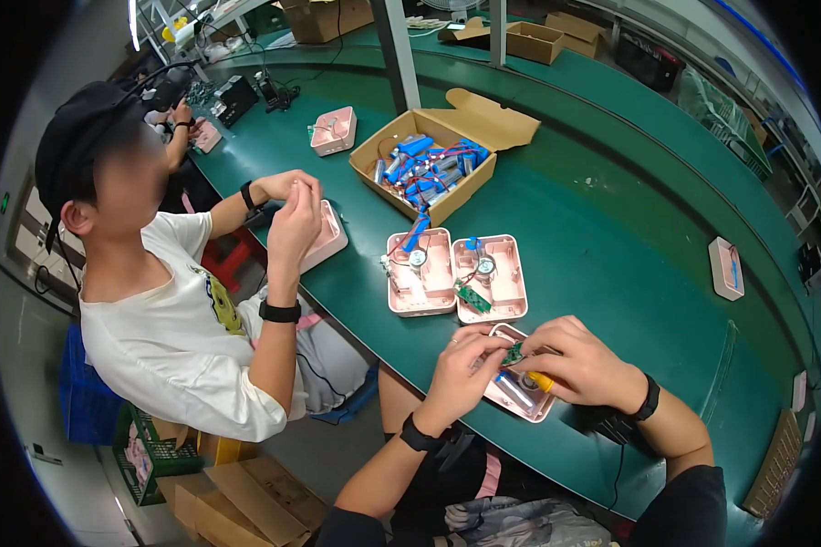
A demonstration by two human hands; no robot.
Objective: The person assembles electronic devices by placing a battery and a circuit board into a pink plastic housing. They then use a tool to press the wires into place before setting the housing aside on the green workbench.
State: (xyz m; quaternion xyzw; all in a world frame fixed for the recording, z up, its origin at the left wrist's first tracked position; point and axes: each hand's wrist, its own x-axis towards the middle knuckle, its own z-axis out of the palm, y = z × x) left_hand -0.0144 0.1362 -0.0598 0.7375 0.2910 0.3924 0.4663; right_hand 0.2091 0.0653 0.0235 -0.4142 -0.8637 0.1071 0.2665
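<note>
Between the fingertips of both hands is a small green circuit board (pixel 514 354), over a pale pink plastic housing (pixel 540 417). My left hand (pixel 465 372) pinches the board's left side. Bent in from the right, my right hand (pixel 582 363) has its fingertips closed at the board's other side. A yellow piece (pixel 541 381) sticks out under my right hand; its kind is hidden. Inside the housing lies a silver and blue cylindrical battery (pixel 514 390). Just beyond stand two open pink housings, the left one (pixel 409 305) with wires and a round metal part, the right one (pixel 513 305) with a green board.
An open cardboard box (pixel 447 208) holds many blue wired batteries. At the left a co-worker (pixel 182 337) works with raised hands by a pink housing (pixel 327 239). Other housings sit at the far left (pixel 334 133) and right (pixel 726 269). A metal post (pixel 395 55) rises behind the box.
</note>
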